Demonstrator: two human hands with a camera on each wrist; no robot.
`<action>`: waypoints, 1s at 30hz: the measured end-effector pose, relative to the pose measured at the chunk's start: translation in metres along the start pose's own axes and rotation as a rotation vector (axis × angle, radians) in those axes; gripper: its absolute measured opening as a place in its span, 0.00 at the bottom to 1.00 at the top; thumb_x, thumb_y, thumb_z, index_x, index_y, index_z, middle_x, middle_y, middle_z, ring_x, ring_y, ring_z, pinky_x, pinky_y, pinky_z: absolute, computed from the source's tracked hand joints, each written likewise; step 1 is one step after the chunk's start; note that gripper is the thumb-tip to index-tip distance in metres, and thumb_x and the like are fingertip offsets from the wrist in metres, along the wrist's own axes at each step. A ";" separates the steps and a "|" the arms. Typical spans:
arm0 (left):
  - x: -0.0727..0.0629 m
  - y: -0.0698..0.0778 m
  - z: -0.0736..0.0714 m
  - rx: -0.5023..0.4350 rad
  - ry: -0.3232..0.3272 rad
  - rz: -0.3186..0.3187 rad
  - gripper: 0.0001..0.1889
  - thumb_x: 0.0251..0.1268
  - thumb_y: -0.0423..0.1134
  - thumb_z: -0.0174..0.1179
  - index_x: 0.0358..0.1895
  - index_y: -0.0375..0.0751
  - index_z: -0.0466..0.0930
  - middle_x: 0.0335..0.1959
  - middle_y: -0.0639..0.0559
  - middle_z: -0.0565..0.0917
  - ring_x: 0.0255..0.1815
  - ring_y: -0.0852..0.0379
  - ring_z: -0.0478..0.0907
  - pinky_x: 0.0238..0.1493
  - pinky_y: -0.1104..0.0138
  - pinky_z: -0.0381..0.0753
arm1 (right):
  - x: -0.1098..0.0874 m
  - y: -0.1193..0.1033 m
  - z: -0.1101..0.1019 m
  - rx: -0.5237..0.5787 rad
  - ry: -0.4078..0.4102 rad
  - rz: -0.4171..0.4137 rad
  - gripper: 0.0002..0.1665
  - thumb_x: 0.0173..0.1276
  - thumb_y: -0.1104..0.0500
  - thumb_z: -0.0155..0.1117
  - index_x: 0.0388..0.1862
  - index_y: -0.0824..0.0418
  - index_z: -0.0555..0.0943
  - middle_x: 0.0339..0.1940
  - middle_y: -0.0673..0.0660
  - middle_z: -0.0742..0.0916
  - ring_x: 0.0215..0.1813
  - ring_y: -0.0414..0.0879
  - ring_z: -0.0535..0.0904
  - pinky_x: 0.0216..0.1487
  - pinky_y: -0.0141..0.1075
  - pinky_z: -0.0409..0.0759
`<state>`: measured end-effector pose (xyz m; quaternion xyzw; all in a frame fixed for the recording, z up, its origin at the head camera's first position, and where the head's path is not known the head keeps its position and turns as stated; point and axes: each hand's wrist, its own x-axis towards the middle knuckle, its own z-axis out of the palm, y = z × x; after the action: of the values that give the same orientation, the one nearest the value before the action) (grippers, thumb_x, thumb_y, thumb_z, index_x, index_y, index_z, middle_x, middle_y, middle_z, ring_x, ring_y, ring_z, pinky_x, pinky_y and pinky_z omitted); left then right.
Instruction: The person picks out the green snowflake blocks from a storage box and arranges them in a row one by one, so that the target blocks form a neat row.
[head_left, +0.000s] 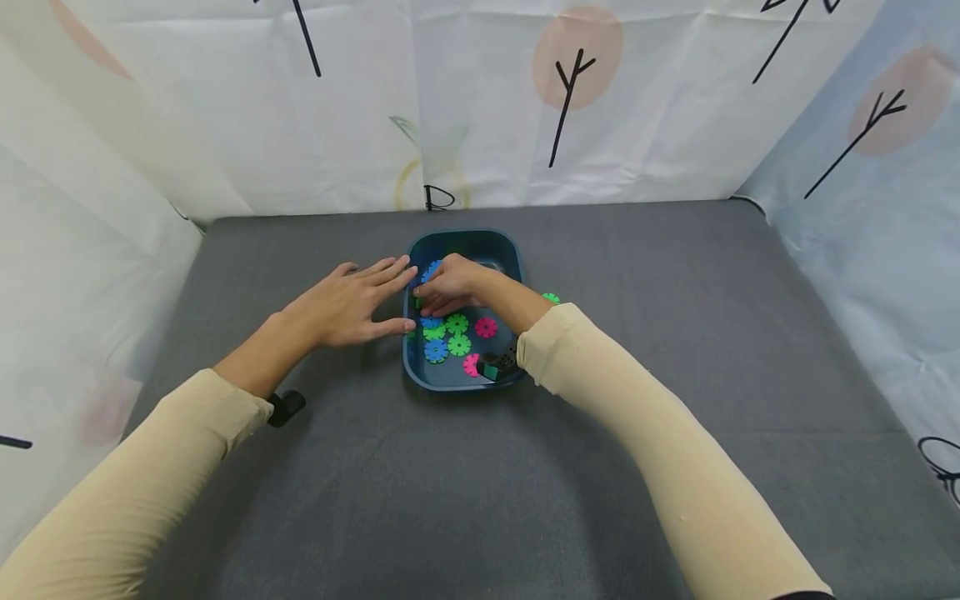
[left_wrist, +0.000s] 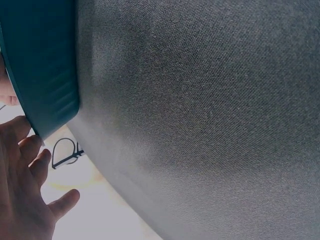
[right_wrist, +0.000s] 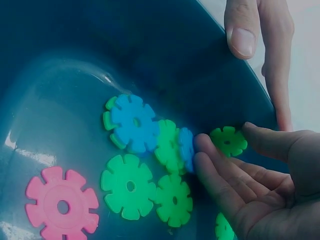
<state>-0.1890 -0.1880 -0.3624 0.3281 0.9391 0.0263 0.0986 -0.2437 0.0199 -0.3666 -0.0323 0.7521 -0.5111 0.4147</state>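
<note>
A dark teal tray (head_left: 472, 382) holds several flower-shaped plastic discs in green, blue and pink. My left hand (head_left: 348, 304) is spread flat at its left side, fingertips touching the rim. Inside the tray, my right hand (head_left: 453, 283) reaches in among the discs by the left wall. From the right wrist view, its fingertips touch a tilted blue disc (right_wrist: 186, 149), with the thumb held apart. A green disc (right_wrist: 228, 141) shows between thumb and fingers, apparently ungripped. Other green discs (right_wrist: 128, 186) and a pink disc (right_wrist: 62, 206) lie on the tray floor.
A loose green disc (head_left: 551, 297) lies just right of the tray, partly behind the right forearm. Grey cloth (head_left: 420, 500) covers the table. White printed curtains (head_left: 480, 108) stand at the back and sides. Black wrist cameras (head_left: 287, 408) sit on both wrists.
</note>
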 end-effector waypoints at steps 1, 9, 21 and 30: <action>0.000 0.000 0.000 -0.001 0.002 0.001 0.45 0.70 0.67 0.50 0.81 0.44 0.48 0.81 0.44 0.49 0.81 0.46 0.47 0.71 0.36 0.53 | 0.000 0.000 0.000 -0.003 -0.001 0.000 0.18 0.75 0.60 0.61 0.55 0.73 0.81 0.49 0.69 0.87 0.54 0.57 0.85 0.56 0.45 0.81; 0.002 0.002 0.000 0.002 0.013 0.008 0.45 0.70 0.67 0.50 0.80 0.44 0.49 0.81 0.44 0.49 0.80 0.45 0.48 0.70 0.36 0.53 | -0.004 -0.004 -0.004 -0.022 -0.019 0.007 0.15 0.76 0.63 0.57 0.54 0.74 0.81 0.50 0.70 0.86 0.55 0.58 0.84 0.57 0.45 0.80; 0.003 0.002 -0.002 0.010 -0.008 0.004 0.45 0.70 0.66 0.51 0.80 0.43 0.50 0.81 0.43 0.49 0.80 0.44 0.48 0.69 0.37 0.56 | -0.004 -0.001 -0.006 -0.015 0.035 -0.030 0.25 0.75 0.70 0.55 0.69 0.73 0.69 0.57 0.69 0.83 0.55 0.56 0.84 0.54 0.42 0.82; 0.002 0.000 -0.003 0.013 -0.028 -0.008 0.46 0.70 0.68 0.49 0.80 0.43 0.49 0.81 0.42 0.49 0.80 0.43 0.48 0.69 0.35 0.54 | -0.025 -0.004 -0.019 -0.081 0.097 -0.106 0.22 0.73 0.70 0.58 0.64 0.74 0.74 0.50 0.68 0.86 0.49 0.55 0.87 0.53 0.45 0.83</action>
<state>-0.1909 -0.1869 -0.3599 0.3253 0.9391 0.0152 0.1099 -0.2413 0.0433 -0.3462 -0.0639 0.7887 -0.5023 0.3486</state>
